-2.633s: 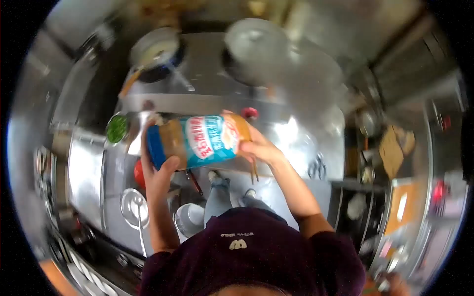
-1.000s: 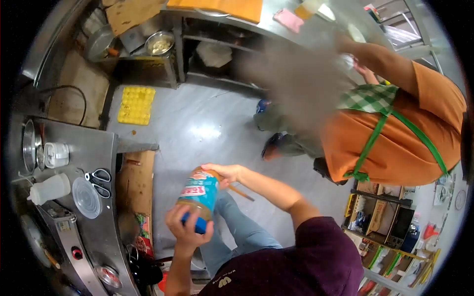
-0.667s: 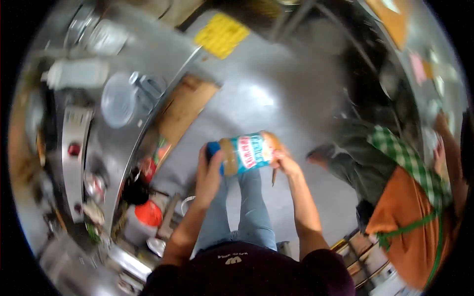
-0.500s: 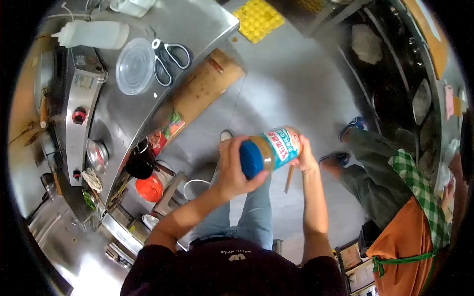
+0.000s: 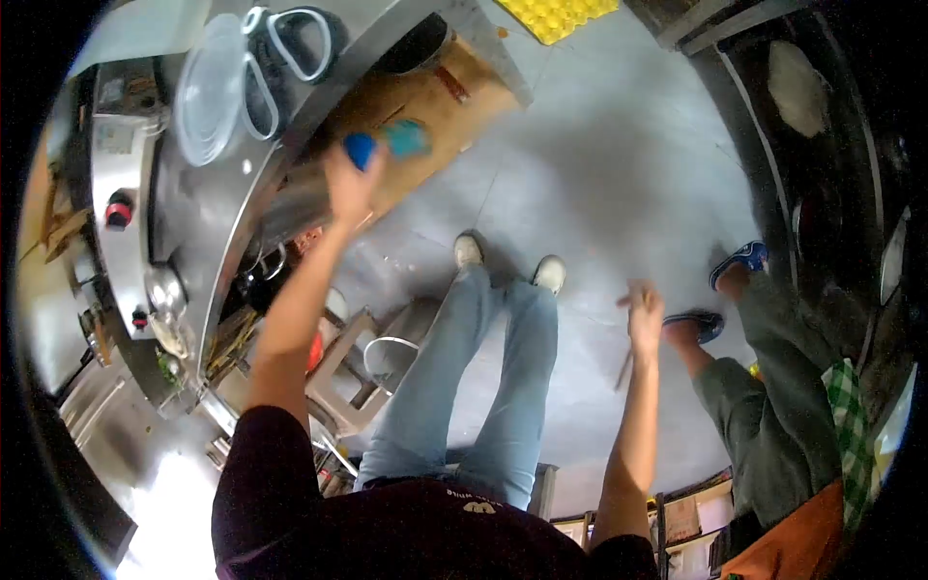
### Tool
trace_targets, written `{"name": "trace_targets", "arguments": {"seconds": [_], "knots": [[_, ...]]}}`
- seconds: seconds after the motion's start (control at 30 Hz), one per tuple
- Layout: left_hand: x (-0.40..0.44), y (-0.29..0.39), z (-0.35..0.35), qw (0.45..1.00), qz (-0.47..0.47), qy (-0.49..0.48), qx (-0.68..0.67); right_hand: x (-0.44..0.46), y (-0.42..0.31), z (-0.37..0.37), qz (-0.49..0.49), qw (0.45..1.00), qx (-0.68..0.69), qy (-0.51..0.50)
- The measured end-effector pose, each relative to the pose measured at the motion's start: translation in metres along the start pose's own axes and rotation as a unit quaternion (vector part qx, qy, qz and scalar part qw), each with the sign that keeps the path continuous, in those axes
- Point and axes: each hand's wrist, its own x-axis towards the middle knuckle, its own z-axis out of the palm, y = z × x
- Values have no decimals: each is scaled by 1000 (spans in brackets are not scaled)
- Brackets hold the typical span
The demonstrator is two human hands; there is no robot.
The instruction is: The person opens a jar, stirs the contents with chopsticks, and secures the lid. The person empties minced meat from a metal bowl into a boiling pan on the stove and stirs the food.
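Note:
My left hand (image 5: 350,188) is wrapped round a jar with a blue lid (image 5: 360,151) and a turquoise label (image 5: 404,138). Motion smears both, and the jar is at the wooden shelf (image 5: 464,116) below the steel counter. Out over the floor on the other side, my right hand (image 5: 642,311) is closed on a thin brown stick (image 5: 623,371), which points down from the palm. Scissors (image 5: 253,92) with black and white handles lie on the counter beside a clear round plastic lid (image 5: 208,92).
A co-worker's legs (image 5: 764,377) and dark blue shoes stand close by on the right. A grey bucket (image 5: 391,360) and a stool (image 5: 338,387) are beside my left leg. A yellow egg tray (image 5: 561,14) lies on the floor ahead.
My left hand has carried the jar left and forward to the shelf. The right hand has let go of the jar and moved right, the stick still in it. The view has shifted.

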Motion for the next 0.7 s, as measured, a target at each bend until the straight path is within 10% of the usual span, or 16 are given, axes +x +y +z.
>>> {"name": "trace_targets", "arguments": {"seconds": [0.13,0.37,0.7], "knots": [[121,-109,74,968,-182,167,35,3,76,-25,-13,998,-43,40],[175,-120,86,979,-191,76,7,0,122,-22,10,998,-60,15],[-241,-131,1,925,-90,-366,-51,-132,-174,-32,-209,965,-156,1]]}}
